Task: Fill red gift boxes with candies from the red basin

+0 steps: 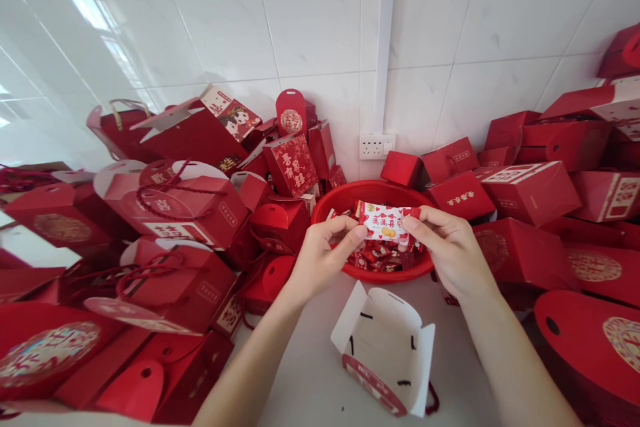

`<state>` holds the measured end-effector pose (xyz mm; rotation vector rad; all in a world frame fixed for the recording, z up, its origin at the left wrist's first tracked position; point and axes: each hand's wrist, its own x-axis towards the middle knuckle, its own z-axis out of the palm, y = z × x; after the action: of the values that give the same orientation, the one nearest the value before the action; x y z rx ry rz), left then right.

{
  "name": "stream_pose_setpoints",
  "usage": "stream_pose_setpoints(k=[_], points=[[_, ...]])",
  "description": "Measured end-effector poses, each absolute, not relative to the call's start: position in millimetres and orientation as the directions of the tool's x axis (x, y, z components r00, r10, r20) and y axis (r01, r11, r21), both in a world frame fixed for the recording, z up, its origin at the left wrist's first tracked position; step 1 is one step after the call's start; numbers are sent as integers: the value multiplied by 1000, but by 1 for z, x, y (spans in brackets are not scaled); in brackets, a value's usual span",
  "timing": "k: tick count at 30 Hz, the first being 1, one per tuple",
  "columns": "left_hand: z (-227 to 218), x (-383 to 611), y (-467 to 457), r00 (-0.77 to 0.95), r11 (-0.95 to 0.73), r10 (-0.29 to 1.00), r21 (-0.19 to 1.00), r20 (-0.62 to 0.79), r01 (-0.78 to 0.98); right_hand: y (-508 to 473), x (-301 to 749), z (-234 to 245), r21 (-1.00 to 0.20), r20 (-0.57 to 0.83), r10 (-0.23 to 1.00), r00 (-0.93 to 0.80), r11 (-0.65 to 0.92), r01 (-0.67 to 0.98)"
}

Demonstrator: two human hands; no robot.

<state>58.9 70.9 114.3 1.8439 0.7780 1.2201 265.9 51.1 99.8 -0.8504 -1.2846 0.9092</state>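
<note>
Candy packet (385, 221) pinched betw. both hands (385, 240) over red bowl (345, 200) w/ sweets.

Two bare forearms, left hand (320, 257), right hand (450, 250)

Red gift boxes heaped against a white tiled wall (310, 13)

On the left, a pile of red boxes (165, 213) with rope handles (173, 181) spreads from near to far. A small box with gold characters (291, 163) leans at its far end, below a bag printed with cartoon figures (233, 117). On the right, a second pile of boxes (530, 190) lies tumbled against the wall, with a large box with a gold pattern (590, 340) nearest. Between the piles, a white socket (377, 145) sits under an upright white duct (386, 40). Everything rests on a white table (310, 360).
</note>
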Motion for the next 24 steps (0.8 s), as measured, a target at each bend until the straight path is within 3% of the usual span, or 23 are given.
stream_pose_setpoints(k=[13, 24], points=[[110, 63, 70, 346, -419, 841, 905, 416, -69, 45, 258, 109, -904, 428, 902, 49, 427, 23], [111, 62, 69, 306, -418, 857, 906, 416, -61, 47, 258, 108, -925, 371, 929, 8, 370, -84]])
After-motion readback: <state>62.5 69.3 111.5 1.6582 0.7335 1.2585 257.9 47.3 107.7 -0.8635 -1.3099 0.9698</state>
